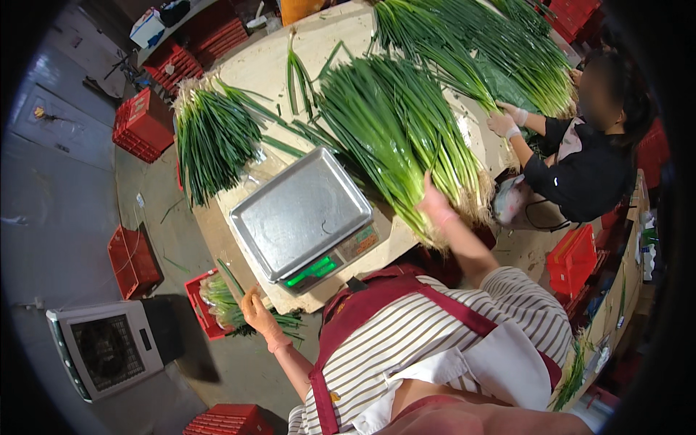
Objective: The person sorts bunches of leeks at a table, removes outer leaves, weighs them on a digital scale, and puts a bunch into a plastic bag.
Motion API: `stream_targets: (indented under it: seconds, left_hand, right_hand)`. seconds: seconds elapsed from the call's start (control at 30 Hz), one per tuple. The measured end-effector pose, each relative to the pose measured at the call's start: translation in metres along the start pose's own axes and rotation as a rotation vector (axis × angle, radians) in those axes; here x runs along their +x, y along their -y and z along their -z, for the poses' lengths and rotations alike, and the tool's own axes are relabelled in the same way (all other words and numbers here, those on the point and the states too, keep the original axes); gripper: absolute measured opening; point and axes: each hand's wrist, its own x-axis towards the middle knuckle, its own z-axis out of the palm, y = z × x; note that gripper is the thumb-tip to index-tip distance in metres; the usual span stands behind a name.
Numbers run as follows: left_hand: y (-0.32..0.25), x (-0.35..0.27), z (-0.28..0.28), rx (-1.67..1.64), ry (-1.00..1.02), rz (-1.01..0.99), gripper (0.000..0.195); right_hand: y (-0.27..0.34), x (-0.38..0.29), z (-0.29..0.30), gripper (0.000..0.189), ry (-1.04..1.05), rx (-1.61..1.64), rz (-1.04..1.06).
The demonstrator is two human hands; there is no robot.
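Note:
My right hand, in a thin glove, grips a bunch of green onions near its pale root end. This bunch lies with other long green onions on the table. To its left stands a weighing scale with a bare metal pan and a lit green display. My left hand, also gloved, is beyond the table's front-left edge with its fingers curled. A single green leaf runs up to its fingers; whether they hold it is unclear. Below that hand, a red crate contains more green onions.
Another pile of green onions lies at the table's left end. Across the table, a co-worker handles green onions beside a large heap. Red crates and an air cooler stand on the floor at left.

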Motion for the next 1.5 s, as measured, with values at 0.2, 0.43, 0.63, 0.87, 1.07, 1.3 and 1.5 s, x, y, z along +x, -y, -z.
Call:
stream_targets:
  seconds: [0.2, 0.43, 0.63, 0.87, 1.07, 1.3, 1.5]
  left_hand:
    - [-0.023, 0.008, -0.013, 0.036, 0.048, -0.069, 0.016]
    - [-0.024, 0.009, -0.011, 0.038, 0.02, -0.116, 0.014]
    - [0.002, 0.005, -0.005, 0.08, -0.046, -0.173, 0.013]
    - [0.023, 0.009, 0.001, 0.055, -0.089, -0.158, 0.013]
    - [0.003, -0.003, 0.014, 0.092, -0.126, -0.132, 0.013]
    - [-0.042, 0.008, -0.01, -0.439, -0.082, 0.159, 0.022]
    - [-0.118, 0.017, -0.128, -1.325, 0.97, 0.582, 0.057]
  right_hand:
    - [-0.004, 0.022, -0.028, 0.097, -0.07, -0.215, 0.029]
    - [-0.009, 0.012, 0.05, 0.096, 0.151, 0.024, 0.127]
    - [0.039, -0.064, 0.108, 0.099, 0.397, 0.651, 0.051]
    - [-0.008, -0.02, 0.052, 0.103, 0.225, 0.595, 0.116]
    - [-0.053, -0.03, 0.052, 0.125, 0.082, 0.156, 0.188]
    - [0.035, -0.101, 0.121, 0.027, 0.623, 0.833, 0.094]
    - [0.102, -0.132, 0.196, 0.032, 0.858, 1.232, 0.194]
